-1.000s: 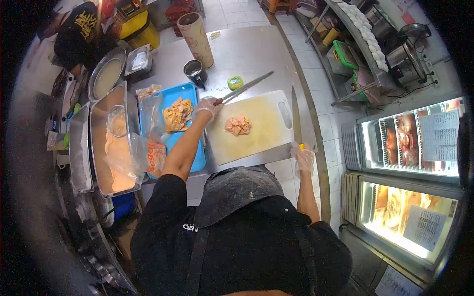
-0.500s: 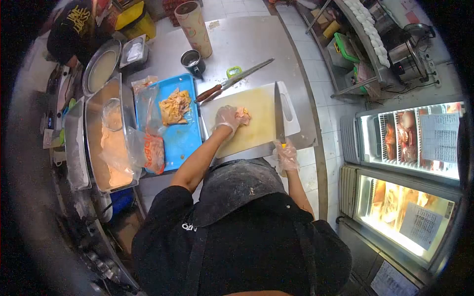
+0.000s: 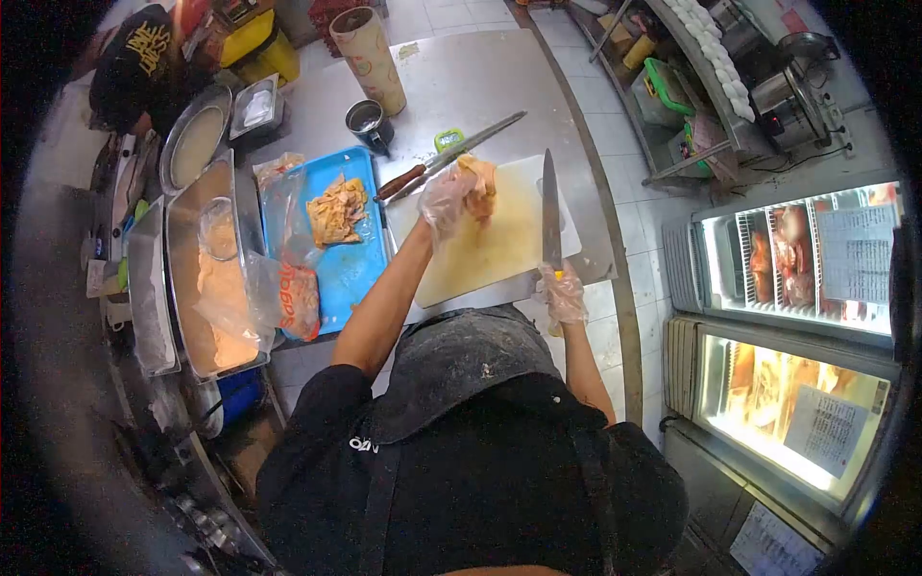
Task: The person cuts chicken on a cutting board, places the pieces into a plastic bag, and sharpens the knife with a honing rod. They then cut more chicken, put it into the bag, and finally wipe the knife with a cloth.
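Observation:
My left hand (image 3: 445,204), in a clear plastic glove, grips a piece of raw chicken (image 3: 479,185) above the cutting board (image 3: 499,245). The meat hangs from the fingers toward the board. My gloved right hand (image 3: 563,296) is closed around the handle of a large kitchen knife (image 3: 551,206), its blade pointing away from me over the board's right side. To the left, more raw chicken pieces (image 3: 337,210) are heaped on a blue tray (image 3: 346,278). A second long knife (image 3: 471,144) with a wooden handle lies beyond the board.
A tall patterned cylinder (image 3: 370,60) and a metal mug (image 3: 369,125) stand at the table's back. Left of the tray is a deep metal pan (image 3: 179,259) with orange-coloured powder and a sieve. Another person (image 3: 134,67) is at the far left. Lit fridges (image 3: 797,259) stand at right.
My left hand has lifted the chicken off the board and moved it slightly away from me. The knife in my right hand has shifted slightly, its blade a bit more to the right.

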{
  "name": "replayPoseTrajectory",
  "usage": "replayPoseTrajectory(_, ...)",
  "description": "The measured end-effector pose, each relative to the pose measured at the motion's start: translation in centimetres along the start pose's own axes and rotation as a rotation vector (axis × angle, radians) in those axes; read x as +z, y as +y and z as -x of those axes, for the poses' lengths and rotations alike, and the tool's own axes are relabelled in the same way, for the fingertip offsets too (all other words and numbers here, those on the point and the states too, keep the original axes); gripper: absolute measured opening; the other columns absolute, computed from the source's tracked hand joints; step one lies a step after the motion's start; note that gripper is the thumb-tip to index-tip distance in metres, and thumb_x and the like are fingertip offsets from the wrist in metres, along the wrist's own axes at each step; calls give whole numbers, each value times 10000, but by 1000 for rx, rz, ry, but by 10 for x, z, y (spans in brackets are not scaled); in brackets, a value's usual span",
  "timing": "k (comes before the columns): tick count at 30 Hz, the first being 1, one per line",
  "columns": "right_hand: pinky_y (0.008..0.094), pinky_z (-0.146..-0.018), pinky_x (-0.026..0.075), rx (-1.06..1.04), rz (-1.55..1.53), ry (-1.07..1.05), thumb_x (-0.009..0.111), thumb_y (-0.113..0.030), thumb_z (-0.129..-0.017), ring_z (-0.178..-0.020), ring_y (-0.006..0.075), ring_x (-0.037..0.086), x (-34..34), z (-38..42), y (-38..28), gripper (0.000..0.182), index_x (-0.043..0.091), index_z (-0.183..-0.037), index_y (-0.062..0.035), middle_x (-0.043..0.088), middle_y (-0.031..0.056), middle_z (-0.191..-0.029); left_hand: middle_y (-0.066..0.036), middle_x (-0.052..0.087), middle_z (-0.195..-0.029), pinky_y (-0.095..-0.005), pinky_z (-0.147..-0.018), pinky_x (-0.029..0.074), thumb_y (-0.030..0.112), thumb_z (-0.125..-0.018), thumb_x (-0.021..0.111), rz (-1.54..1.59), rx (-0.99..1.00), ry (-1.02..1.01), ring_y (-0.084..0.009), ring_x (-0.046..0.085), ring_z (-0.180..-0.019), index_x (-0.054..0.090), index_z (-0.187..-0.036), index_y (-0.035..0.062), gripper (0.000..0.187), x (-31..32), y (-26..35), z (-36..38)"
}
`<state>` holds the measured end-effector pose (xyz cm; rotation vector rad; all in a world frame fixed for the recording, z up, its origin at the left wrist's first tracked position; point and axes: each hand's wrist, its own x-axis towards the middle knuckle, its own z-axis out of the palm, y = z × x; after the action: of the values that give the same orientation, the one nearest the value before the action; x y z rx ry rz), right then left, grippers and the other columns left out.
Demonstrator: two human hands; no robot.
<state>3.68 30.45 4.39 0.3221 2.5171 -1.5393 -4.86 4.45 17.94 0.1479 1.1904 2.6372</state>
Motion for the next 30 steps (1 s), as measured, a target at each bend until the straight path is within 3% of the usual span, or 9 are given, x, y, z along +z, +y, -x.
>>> replayPoseTrajectory(5, 270, -449, 416, -104, 63, 35, 589, -318, -803, -508, 95, 501, -9, 13, -28, 294, 571, -950, -64, 549, 13, -631, -35, 498, -834, -288, -718, 427, 178, -823, 530, 154, 142, 92, -168, 501, -821, 513, -893, 69, 130, 19, -1, -35)
replayPoseTrajectory(12, 333, -491, 433, 84, 53, 35, 552, -338, -801, -538, 192, 549, -20, 12, -26, 340, 567, -976, -46, 565, 87, -641, -34, 517, -757, -322, -775, 409, 193, -860, 472, 267, 153, -164, -190, 505, -794, 515, -807, 63, 147, -38, -45, 4)
replayPoseTrajectory(14, 347, -499, 437, 86, 112, 40, 539, -355, -804, -541, 218, 555, -18, 14, -17, 364, 563, -975, -34, 572, 107, -649, -29, 504, -673, -290, -611, 439, 216, -801, 552, 144, -11, 262, -153, 489, -638, 569, -903, 26, 217, -72, -76, 37)
replayPoseTrajectory(18, 403, -568, 459, 32, 356, 6, 518, -383, -803, -638, 295, 596, -4, 6, -10, 412, 548, -982, -13, 603, 175, -723, -46, 533, -637, -308, -583, 447, 236, -788, 566, -237, -82, 709, -172, 518, -605, 600, -845, 0, 245, -96, -86, 63)
replayPoseTrajectory(20, 428, -598, 461, 72, 408, -67, 513, -382, -804, -686, 334, 605, 4, 6, -20, 419, 540, -993, -9, 610, 203, -756, -78, 581, -693, -342, -594, 456, 222, -787, 558, -833, -238, 1009, -212, 551, -622, 610, -802, 4, 225, -86, -60, 62)
replayPoseTrajectory(22, 487, -677, 449, 33, 514, -122, 478, -414, -813, -792, 433, 565, 8, 1, -35, 412, 512, -993, -45, 593, 251, -800, -110, 598, -704, -367, -614, 461, 175, -761, 549, -1184, -13, 1167, -262, 566, -634, 618, -817, 28, 172, -114, -85, 58)
replayPoseTrajectory(24, 488, -677, 450, -50, 507, -142, 473, -411, -815, -792, 434, 567, 10, -4, -43, 404, 511, -989, -49, 592, 252, -806, -142, 617, -809, -383, -715, 456, 156, -733, 528, -1607, 567, 1101, -294, 581, -751, 632, -828, 65, 168, -103, -91, 43)
replayPoseTrajectory(28, 496, -652, 444, -117, 512, -260, 466, -349, -837, -783, 436, 565, 10, -13, -65, 353, 509, -962, -22, 581, 270, -824, -139, 593, -968, -404, -878, 375, 204, -732, 500, -1892, -418, 89, -288, 521, -971, 619, -895, 80, 237, -27, -83, 6)
replayPoseTrajectory(30, 483, -645, 454, -131, 594, -219, 475, -324, -828, -775, 422, 571, 14, -19, -51, 313, 519, -936, -33, 575, 260, -824, -139, 596, -950, -406, -855, 384, 230, -734, 509, -1886, -193, 82, -291, 529, -950, 619, -883, 79, 239, -34, -104, 11)
